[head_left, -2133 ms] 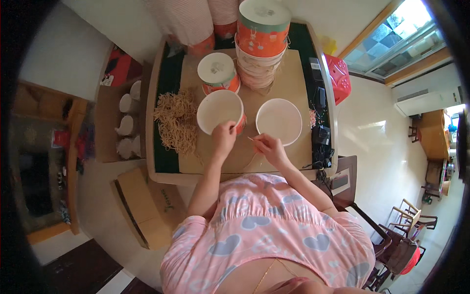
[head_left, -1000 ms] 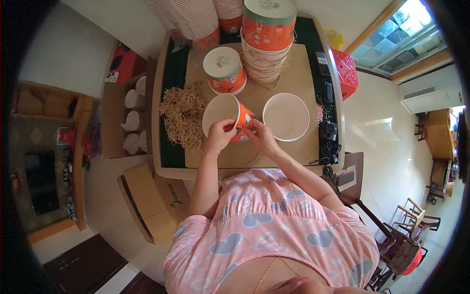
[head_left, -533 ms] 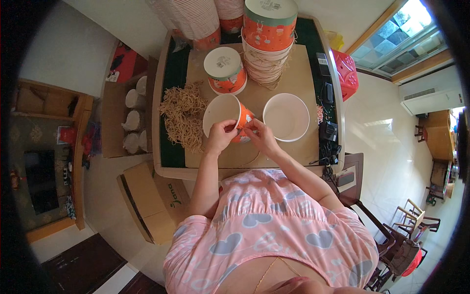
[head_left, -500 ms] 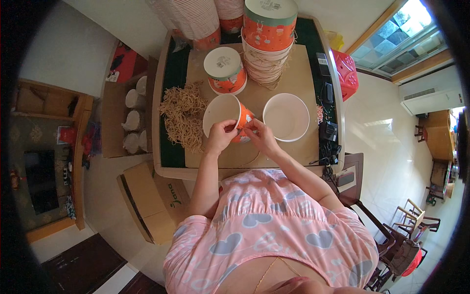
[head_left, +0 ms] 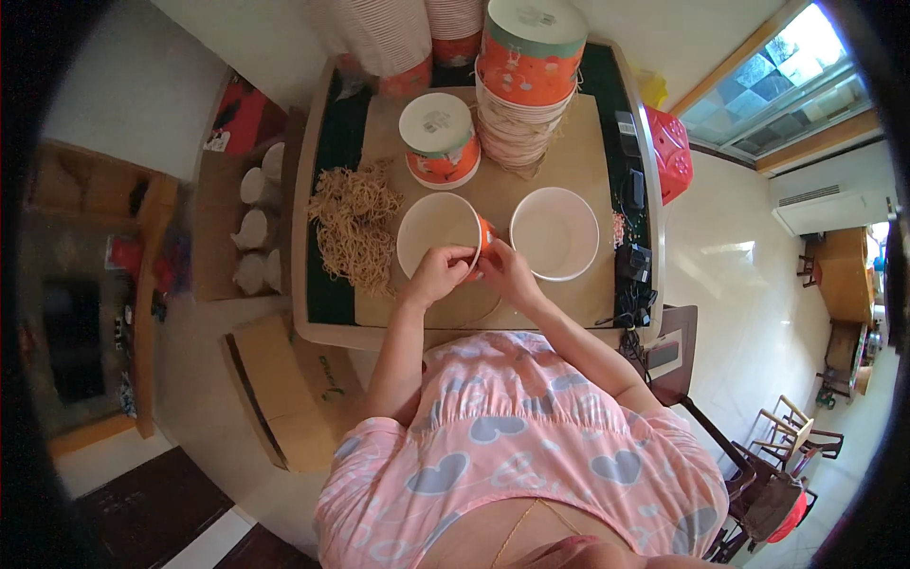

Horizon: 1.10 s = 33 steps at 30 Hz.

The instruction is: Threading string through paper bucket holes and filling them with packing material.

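A white-lined paper bucket with an orange printed outside lies tipped toward the right on the cardboard sheet. My left hand grips its near rim, thumb and fingers closed on the wall. Against the orange side, my right hand is pinched, its fingertips close to the left hand's. A thin beige cord trails below those fingers; the exact pinch point is hidden. Just right of the right hand stands another paper bucket, mouth up. Left of the held bucket lies a tangled heap of beige cords.
Behind are an upside-down bucket, a stack of buckets draped with cords and tall nested stacks. Black adapters and cables line the table's right edge. An open carton stands left, a folded one below it.
The held bucket has turned so that its mouth faces more upward and less orange side shows. Both hands have shifted slightly with it. The view has moved a little.
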### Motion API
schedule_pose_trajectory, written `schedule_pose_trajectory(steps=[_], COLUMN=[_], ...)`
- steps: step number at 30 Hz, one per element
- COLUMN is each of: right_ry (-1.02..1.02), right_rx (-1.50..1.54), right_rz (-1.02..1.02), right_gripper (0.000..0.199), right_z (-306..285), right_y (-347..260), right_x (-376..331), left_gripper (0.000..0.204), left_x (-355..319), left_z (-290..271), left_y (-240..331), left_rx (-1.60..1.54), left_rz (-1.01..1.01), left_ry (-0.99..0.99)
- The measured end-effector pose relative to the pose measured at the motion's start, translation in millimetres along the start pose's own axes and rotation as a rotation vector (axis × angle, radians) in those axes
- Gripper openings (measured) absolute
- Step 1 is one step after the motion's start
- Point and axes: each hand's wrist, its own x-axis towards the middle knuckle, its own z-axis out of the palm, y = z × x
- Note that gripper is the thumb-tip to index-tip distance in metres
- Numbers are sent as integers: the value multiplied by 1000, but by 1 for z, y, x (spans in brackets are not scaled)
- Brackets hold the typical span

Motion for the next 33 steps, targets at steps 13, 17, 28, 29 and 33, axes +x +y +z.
schedule_pose_trajectory(steps=[13,17,28,29,33], right_ry=[98,96,138,139,168], right_rx=[-27,-22,-73,-73,-114], right_rz=[-18,11,-5,-5,-48], right_gripper=[8,14,15,15,15], right_z=[2,0,-1,-1,1], right_y=[-5,-11,-21,-16,-8], right_x=[-7,-5,-4,-2,1], left_gripper=[22,20,20,20,22], left_x=[-8,-8,-5,-6,-6], left_z=[12,10,11,12,13], left_y=[23,22,20,21,26], left_rx=[409,386,355,355,325], left_rz=[102,74,74,74,21], left_ry=[279,256,265,265,241])
